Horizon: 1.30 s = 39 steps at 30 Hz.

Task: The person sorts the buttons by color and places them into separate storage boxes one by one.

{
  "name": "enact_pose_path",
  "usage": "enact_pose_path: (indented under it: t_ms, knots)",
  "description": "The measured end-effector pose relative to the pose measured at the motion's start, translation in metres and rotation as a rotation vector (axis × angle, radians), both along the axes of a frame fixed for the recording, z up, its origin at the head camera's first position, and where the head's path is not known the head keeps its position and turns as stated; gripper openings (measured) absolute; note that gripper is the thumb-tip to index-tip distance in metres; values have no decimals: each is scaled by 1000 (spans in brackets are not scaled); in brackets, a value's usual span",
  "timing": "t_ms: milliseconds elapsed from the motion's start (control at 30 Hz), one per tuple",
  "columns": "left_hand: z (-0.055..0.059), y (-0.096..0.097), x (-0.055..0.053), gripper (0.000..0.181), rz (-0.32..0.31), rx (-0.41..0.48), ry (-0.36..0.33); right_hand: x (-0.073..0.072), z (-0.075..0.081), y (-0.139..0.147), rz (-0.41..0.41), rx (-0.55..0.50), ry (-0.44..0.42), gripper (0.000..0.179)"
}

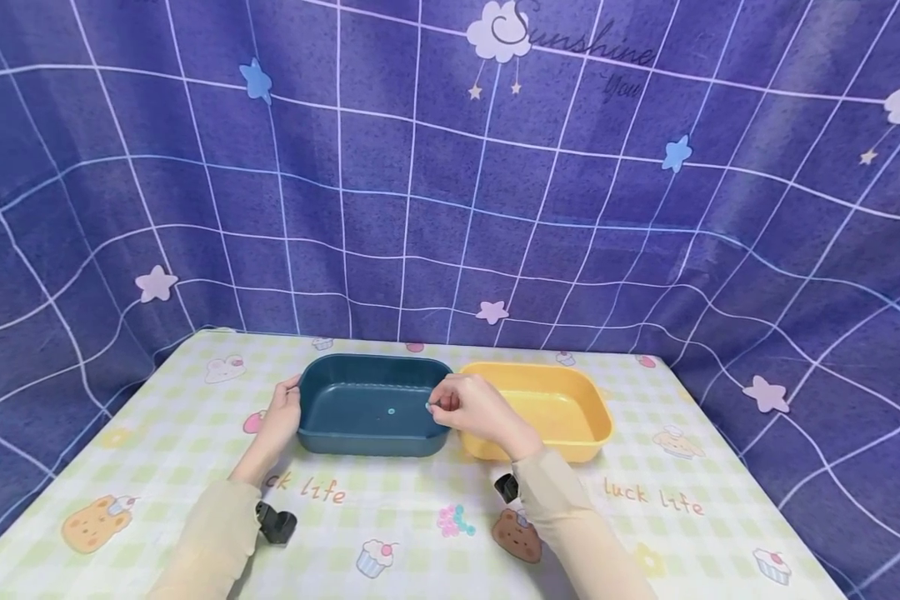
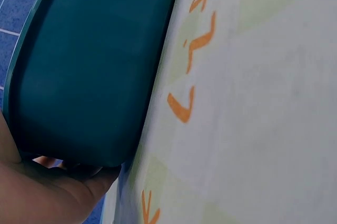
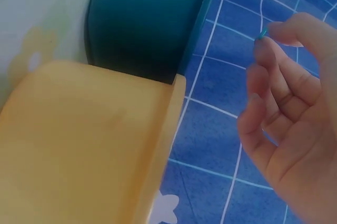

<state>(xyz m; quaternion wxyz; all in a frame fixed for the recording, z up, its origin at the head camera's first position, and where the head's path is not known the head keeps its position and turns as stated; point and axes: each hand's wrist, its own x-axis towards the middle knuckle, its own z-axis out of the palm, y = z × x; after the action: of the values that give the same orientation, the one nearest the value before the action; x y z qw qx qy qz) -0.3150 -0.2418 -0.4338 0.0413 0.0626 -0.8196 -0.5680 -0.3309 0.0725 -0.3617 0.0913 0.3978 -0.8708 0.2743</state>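
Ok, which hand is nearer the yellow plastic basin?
Right. The right hand hovers by the left end of the yellow plastic basin; the left hand is farther off, at the left end of the teal plastic basin.

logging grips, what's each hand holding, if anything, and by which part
The right hand pinches a teal bead; which part is too small to tell. The left hand touches the left end of the dark blue tub; any grip is unclear.

Dark "Sunshine" (image 1: 573, 33) and maybe "You" (image 1: 621, 86) on the blue hanging cloth (image 1: 390, 125), orange "luck life" (image 1: 654, 497) on the checked tablecloth (image 1: 390, 483), "ck life" (image 1: 305, 488) there too
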Motion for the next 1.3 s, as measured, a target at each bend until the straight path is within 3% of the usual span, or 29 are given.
enact_pose_path:
  t_ms: [500, 1300]
  knots:
    - [3, 3, 1, 52, 4, -2, 6, -16, -9, -14, -30, 36, 9, 8]
    - [-1, 1, 2, 51, -4, 8, 10, -29, -15, -44, -11, 70, -21, 7]
